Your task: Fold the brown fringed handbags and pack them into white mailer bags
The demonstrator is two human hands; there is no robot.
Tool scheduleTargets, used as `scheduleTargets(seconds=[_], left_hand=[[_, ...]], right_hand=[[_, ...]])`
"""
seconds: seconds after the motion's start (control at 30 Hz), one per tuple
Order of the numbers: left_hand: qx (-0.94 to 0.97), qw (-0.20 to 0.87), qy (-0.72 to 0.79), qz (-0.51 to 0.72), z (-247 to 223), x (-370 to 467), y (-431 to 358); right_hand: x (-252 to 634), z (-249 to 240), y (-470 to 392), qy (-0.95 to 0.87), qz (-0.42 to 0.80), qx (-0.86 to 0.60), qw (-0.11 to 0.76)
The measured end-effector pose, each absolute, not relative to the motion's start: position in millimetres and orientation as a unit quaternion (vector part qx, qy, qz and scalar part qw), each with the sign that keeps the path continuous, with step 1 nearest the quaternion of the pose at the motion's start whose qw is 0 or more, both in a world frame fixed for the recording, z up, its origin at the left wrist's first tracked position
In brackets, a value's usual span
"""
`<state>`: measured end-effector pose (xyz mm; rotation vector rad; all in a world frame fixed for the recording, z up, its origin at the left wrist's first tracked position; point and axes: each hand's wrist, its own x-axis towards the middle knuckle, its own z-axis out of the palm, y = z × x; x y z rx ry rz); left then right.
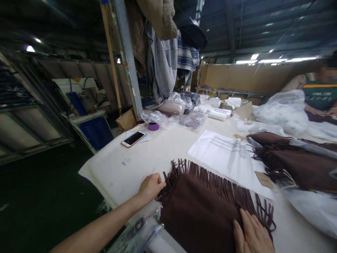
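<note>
Our left hand [151, 188] curls, grip unclear, at the brown fringed bag [200, 207], bottom centre of frame; our right hand [253, 232] lies flat on it. Soft and light, we judge; best held by its body.

A fringed brown piece [200, 207] lies on the pale bench [105, 170]. The left hand [151, 188] curls at the fringe by one corner; the right hand [252, 233] rests across the opposite side. Beyond lie a white printed sheet [221, 151], a phone [133, 138] and a purple roll [153, 127].
</note>
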<state>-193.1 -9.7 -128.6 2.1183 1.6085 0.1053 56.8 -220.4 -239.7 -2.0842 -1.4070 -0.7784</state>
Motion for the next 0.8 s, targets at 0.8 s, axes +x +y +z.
scheduleTargets(seconds=[0.8], left_hand=[[0.716,0.267,0.642,0.067,-124,-156,-17]], right_hand=[[47,-226,-221,-0.524,-0.295,-0.770,0.212]])
